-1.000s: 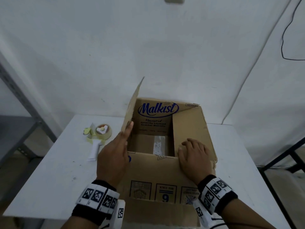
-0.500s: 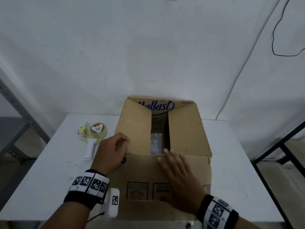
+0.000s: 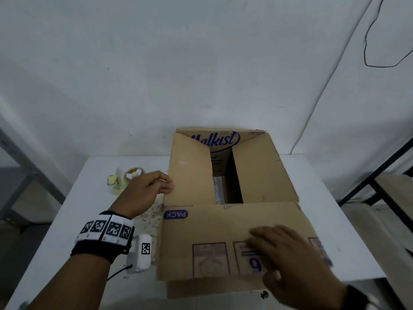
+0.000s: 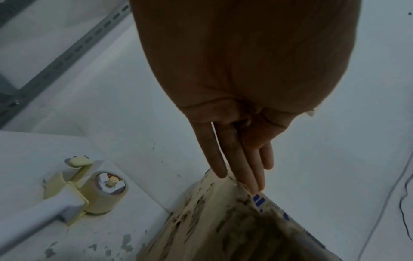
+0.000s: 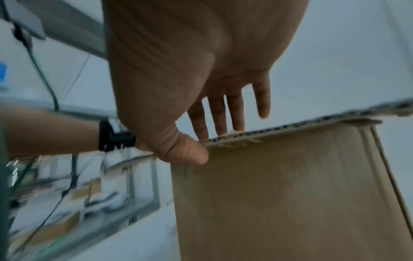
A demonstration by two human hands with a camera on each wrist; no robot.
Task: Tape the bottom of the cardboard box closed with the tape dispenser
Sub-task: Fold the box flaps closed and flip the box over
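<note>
Both side flaps have dropped from where they stood a second ago: the left flap (image 3: 190,173), then upright against the fingers, now lies folded in over the box (image 3: 225,198), level with the right flap (image 3: 261,173), and a dark gap shows between the two. Meanwhile the right hand (image 3: 288,258) has slid back from the fold line of the near flap (image 3: 223,229) to its front edge. Seen from the right wrist, its fingers (image 5: 216,114) lie straight and spread on top of that flap with the thumb tucked under the edge, a loose hold rather than a firm pinch. The left hand (image 3: 143,193) sits at the outer edge of the left flap, fingers gently bent in the head view; the left wrist view shows them straight and close together, tips touching the cardboard edge, holding nothing. The box stands along the middle of the surface (image 3: 73,222), reaching from its back edge to its front edge. The dispenser (image 4: 73,196) lies untouched on the left part of the surface towards the back, just behind the left hand. As for progress, I judge the job early: two short flaps are down, the near flap still needs folding over them, the far flap with the brand print stands up, and no new tape is on the seam. Closing both long flaps, fetching the dispenser and running tape remain.
</note>
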